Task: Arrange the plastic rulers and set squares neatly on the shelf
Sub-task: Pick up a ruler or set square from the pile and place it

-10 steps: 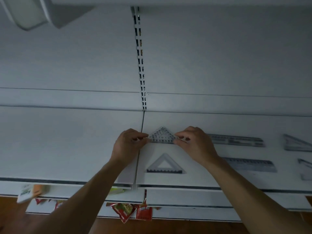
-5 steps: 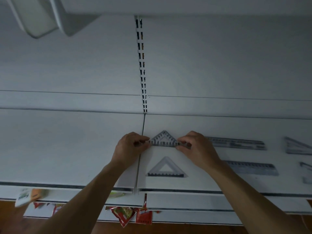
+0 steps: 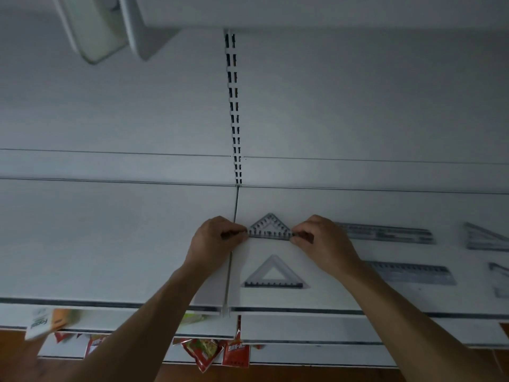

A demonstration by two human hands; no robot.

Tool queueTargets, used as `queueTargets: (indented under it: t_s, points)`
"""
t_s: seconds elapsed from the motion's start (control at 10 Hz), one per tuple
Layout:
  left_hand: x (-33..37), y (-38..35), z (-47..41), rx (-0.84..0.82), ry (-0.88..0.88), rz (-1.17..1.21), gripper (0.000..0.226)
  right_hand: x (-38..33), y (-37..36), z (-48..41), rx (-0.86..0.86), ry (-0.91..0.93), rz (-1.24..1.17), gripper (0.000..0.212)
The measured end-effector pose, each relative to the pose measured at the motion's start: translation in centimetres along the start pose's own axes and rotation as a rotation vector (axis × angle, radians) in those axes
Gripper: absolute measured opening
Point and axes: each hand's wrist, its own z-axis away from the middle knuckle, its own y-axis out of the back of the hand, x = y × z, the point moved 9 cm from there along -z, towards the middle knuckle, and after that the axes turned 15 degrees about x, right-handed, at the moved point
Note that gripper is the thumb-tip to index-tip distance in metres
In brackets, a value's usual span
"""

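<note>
hands meet at mid-frame: the left hand (image 3: 213, 238) pinches the left corner of a clear held set square (image 3: 270, 228) and the right hand (image 3: 323, 241) pinches its right corner, with the fingers of both curled in. whether the plastic rests on the surface or hangs just above it, i cannot tell.

the white shelf (image 3: 110, 244) carries everything, and its panel seam runs just left of the held piece. right of the hands lie an upper ruler (image 3: 385, 232) and a lower ruler (image 3: 410, 272), lengthwise and roughly parallel. a lower set square (image 3: 274, 274) lies flat at lower centre, directly below the held one, its long edge toward the shelf front.

the step looks like squaring the held piece into a column with that lower one. to do it well, hold its long edge parallel to the shelf front, match its corners to the corners below, and lower both ends together so it cannot pivot. thin plastic will likely skate on the smooth surface, so press lightly before letting go.

both forearms rise from the bottom corners of the frame, converging, wrists about level and knuckles up.
</note>
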Motion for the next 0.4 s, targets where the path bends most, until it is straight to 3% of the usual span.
queueTargets:
  t_s: [0.4]
  points:
    - [-0.5,0.6,0.4,0.014,-0.04,0.069,0.027,-0.1,1.6,0.8,0.008,-0.057,0.029,0.027]
